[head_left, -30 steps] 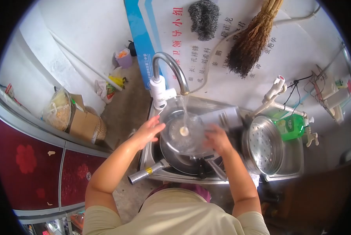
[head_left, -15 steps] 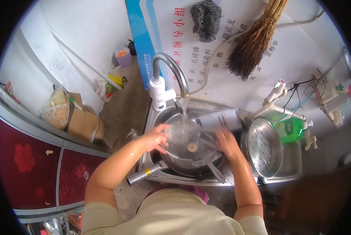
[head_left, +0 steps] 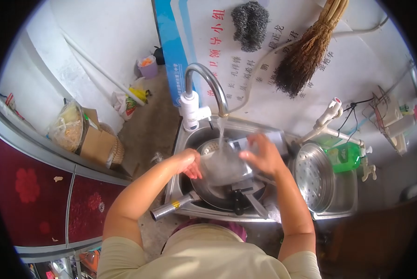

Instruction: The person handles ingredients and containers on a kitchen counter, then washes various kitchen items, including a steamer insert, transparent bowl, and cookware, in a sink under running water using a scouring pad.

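A see-through round piece, seemingly a pot lid, is smeared by motion under the running water over the sink. My left hand is at its left edge with fingers curled against it. On the other side, my right hand is raised near its upper right edge, thumb and fingers apart and partly blurred. Below lies a dark pan in the sink basin, with a black handle and a grey flat-handled utensil. A cleaver-like metal blade rests behind my right hand.
The curved faucet pours water into the basin. To the right stand a perforated steamer pan and a green detergent bottle. A silver tube-like handle sticks out at the front left. A straw brush and steel wool hang behind.
The see-through piece has shifted and tilted under the water. My right hand has risen and its fingers have spread; my left hand has turned slightly and stays at the left edge.
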`<state>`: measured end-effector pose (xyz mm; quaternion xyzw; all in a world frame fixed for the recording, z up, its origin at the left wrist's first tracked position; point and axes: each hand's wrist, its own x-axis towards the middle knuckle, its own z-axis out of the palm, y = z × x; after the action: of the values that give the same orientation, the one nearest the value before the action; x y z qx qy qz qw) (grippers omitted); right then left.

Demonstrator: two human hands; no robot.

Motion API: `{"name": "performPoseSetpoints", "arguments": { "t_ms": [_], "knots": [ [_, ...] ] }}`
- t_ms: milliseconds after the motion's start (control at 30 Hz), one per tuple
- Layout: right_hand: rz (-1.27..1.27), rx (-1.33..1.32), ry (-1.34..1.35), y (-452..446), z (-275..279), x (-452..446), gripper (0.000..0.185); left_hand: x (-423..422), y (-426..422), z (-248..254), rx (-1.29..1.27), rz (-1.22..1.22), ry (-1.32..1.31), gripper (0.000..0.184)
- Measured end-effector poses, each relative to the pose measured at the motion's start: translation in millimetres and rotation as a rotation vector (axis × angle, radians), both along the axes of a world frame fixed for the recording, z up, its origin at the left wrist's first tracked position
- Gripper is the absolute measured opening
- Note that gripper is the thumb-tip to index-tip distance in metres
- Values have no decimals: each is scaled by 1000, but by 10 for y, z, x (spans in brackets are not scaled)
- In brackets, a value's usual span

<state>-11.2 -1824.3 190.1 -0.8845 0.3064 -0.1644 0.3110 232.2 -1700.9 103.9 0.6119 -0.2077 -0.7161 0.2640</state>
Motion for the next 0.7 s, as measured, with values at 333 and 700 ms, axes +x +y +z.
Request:
{"name": "performPoseSetpoints", "arguments": {
  "t_ms": [333, 700],
  "knots": [
    [-143, 375, -93, -460, -475, 280, 65, 15, 38, 269, -639, 40, -285, 57],
    [-149, -466, 78, 580, -566, 717, 54, -323, -29, 94, -614, 414, -143, 51]
  ]
}}
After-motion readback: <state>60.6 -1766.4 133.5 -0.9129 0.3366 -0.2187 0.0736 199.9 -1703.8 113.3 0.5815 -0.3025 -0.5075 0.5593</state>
